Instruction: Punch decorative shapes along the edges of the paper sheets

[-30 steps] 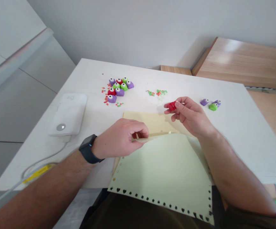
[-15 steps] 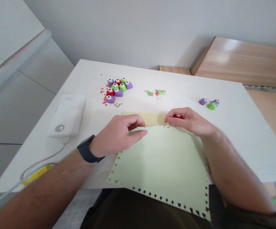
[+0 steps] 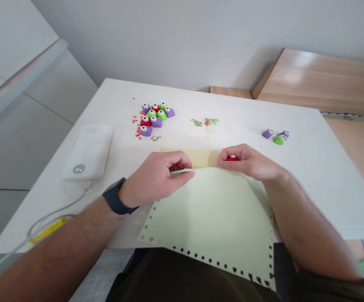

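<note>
A pale green sheet of paper (image 3: pixel 213 214), with star and heart holes along its edges, hangs over the table's front edge. My left hand (image 3: pixel 166 174) pinches its far edge between thumb and fingers. At the right part of that edge, my right hand (image 3: pixel 244 160) is closed around a small red craft punch (image 3: pixel 232 158), mostly hidden by the fingers. The punch is at the paper's edge; whether the paper lies inside its slot cannot be made out. Beyond the sheet lies a yellowish paper (image 3: pixel 204 157), partly covered.
Several purple, green and red craft punches (image 3: pixel 155 121) stand at the back left among paper cut-outs. More cut-outs (image 3: pixel 211 122) lie mid-table. Three punches (image 3: pixel 279 140) sit at the right. A white power bank (image 3: pixel 90 151) with a cable (image 3: pixel 65 205) is at the left.
My right hand has turned and dropped slightly with the red craft punch. The sheet's near edge has shifted a little left; my left hand has barely moved.
</note>
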Demonstrator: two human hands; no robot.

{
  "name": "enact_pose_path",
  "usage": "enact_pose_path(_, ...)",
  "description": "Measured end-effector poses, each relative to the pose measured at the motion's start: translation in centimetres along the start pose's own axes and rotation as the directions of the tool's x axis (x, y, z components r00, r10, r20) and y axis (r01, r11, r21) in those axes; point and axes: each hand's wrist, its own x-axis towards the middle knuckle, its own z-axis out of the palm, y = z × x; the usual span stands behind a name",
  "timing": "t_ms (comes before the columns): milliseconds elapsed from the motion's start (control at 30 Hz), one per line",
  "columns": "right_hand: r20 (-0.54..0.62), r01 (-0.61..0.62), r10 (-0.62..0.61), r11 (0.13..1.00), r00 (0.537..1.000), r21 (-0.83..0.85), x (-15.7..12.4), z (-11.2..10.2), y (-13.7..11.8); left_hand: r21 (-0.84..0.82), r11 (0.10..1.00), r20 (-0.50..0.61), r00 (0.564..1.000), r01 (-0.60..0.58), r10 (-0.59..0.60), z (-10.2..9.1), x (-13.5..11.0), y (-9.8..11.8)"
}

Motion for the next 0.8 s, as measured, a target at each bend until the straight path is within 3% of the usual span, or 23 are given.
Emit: enact_pose_path(800, -0.146, -0.026, 0.018, 0.998, 0.989, -0.052, 0.45, 0.55, 0.03, -0.041, 0.999, 0.038, 0.999, 0.036, -0.034, -0.21, -0.07, 0.45)
